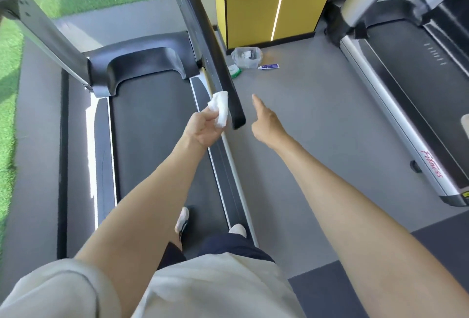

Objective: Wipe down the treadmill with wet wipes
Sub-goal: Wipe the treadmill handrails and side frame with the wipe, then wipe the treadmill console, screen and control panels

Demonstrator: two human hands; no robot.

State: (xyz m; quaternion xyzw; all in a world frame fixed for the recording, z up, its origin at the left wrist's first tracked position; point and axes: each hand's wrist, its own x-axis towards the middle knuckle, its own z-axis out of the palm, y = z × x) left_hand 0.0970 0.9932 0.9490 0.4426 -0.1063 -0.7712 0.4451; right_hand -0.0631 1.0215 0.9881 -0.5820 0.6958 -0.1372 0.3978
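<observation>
L hand (203, 127) pinches crumpled white wipe (220, 108) betw. thumb & fingers. Wipe sticks up above grip, touching black handrail (223, 76) of treadmill (152, 140) nr rail end. R hand (266, 124) just right of rail: index out, other fingers curled, holding nothing.

— Where is the camera looking from?
— It is riding on the person's head, facing forward and tilting steeply down.
— How near is it sitting?
— Near: the left hand (201, 127) and right hand (267, 126) are landing mid-frame, either side of the treadmill (152, 140)'s right edge.
</observation>
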